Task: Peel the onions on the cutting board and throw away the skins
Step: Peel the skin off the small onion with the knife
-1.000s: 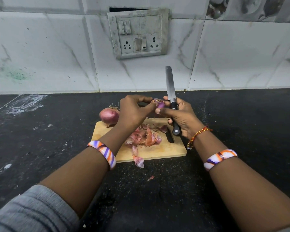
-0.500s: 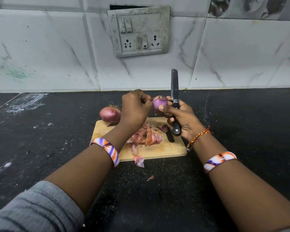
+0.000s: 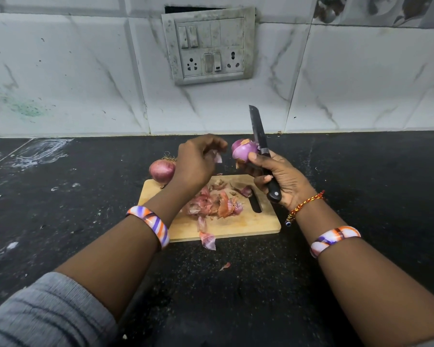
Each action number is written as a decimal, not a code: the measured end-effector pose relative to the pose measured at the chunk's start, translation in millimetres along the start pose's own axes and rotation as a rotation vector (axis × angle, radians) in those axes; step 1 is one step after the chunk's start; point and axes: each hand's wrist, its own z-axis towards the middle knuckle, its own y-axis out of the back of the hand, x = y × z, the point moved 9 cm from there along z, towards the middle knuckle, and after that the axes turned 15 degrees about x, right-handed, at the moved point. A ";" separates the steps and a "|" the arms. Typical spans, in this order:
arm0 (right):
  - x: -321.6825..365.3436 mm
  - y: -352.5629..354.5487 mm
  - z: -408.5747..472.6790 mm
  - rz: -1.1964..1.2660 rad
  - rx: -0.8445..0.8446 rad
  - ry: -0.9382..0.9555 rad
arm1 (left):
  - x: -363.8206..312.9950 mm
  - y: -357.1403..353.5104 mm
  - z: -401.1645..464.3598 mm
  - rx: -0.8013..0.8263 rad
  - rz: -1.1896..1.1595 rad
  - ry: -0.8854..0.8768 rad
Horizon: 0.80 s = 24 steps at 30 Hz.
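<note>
Head view, right hand [image 3: 283,179] gripping knife [image 3: 261,144] and onion [image 3: 243,152], left hand [image 3: 196,161] pinching skin piece [image 3: 217,157], skins [image 3: 213,204] on cutting board [image 3: 256,226]

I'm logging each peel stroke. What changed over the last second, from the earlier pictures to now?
The left hand pulled away leftward from the half-peeled onion, pinching a torn-off strip of skin. Earlier its fingers were on the onion. Unchanged: the right hand holds onion and knife together, blade up; the unpeeled onion sits at the cutting board corner; the skin pile lies there.
</note>
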 end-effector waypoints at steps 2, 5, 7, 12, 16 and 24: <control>-3.7 4.4 2.2 -0.039 -0.025 -0.018 | -10.9 1.9 3.4 0.001 0.026 -0.046; -6.5 8.0 4.1 -0.074 -0.043 -0.029 | -20.2 -1.3 5.5 0.031 0.127 -0.083; -5.7 8.0 4.3 -0.092 -0.046 -0.034 | -26.8 -8.7 3.0 0.092 0.188 -0.123; -2.6 4.8 2.4 -0.120 -0.044 -0.040 | -36.8 -8.4 -4.1 0.084 0.181 -0.166; -3.0 6.2 2.4 -0.153 -0.040 -0.045 | -36.9 -7.6 -1.2 0.101 0.213 -0.172; 0.3 6.8 -1.2 -0.197 -0.039 -0.047 | -31.0 -12.0 3.5 0.227 0.227 -0.177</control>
